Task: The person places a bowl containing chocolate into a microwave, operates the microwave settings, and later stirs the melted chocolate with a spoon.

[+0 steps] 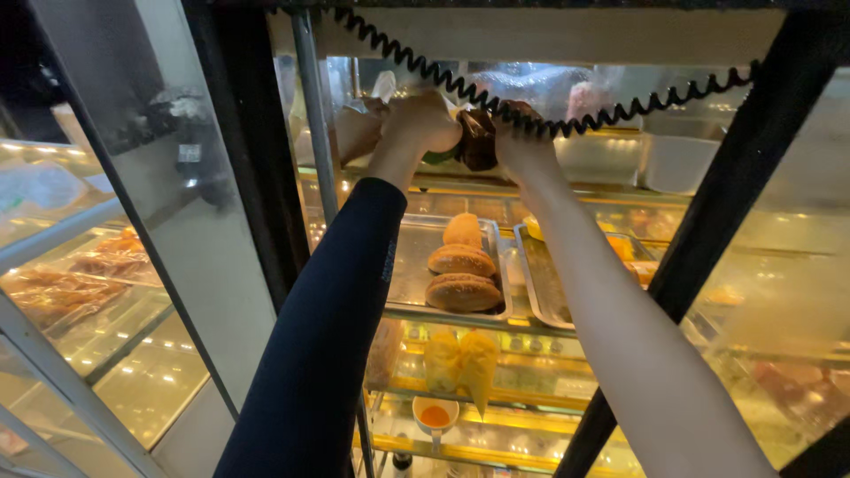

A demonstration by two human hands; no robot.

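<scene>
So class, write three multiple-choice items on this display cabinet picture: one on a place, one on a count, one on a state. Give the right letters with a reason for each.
1. Where do the sesame buns lie?
A. on a metal tray on the middle shelf
B. in the white cup at the bottom
C. on the floor

2. How many buns are on that tray?
A. one
B. three
C. six

3. What are the two hands doing?
A. resting open on the tray
B. hanging at the person's sides
C. raised to the top shelf, closed on a dark brown thing

Answers: 1 A, the buns sit in a row on the steel tray. 2 B, three buns show, one behind another. 3 C, the left hand and right hand grip the brown thing under the coiled black cord.
</scene>
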